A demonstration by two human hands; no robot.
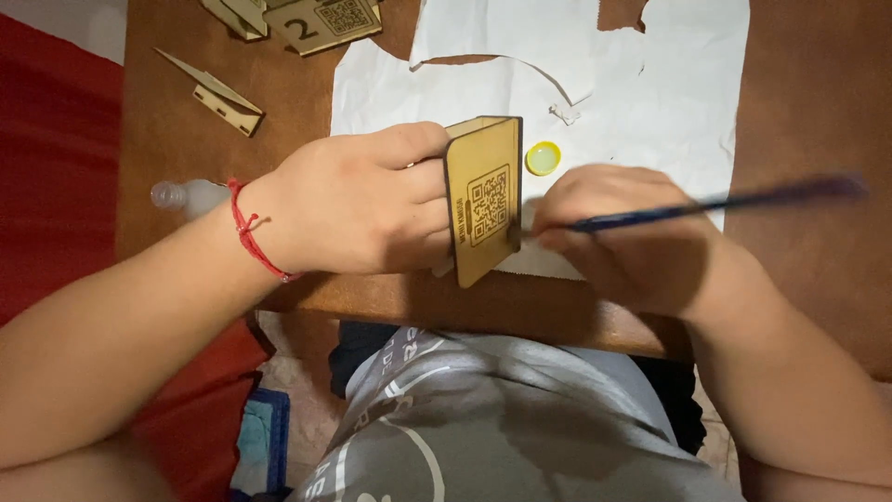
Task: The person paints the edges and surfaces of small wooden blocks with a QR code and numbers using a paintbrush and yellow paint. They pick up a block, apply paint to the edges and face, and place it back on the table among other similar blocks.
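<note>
L hand clamps wooden plaque upright at table edge; R hand pinches brush, tip at plaque's side. Risk: loose grip lets the plaque tip, smearing; yellow cap just behind could get knocked.

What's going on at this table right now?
A person holds a small wooden plaque with an engraved square code upright in the left hand. The right hand holds a thin blue brush with its tip against the plaque's edge. Both are over a sheet of white paper on the brown table. A small yellow cap sits on the paper just behind, and more wooden pieces lie at the far edge.
</note>
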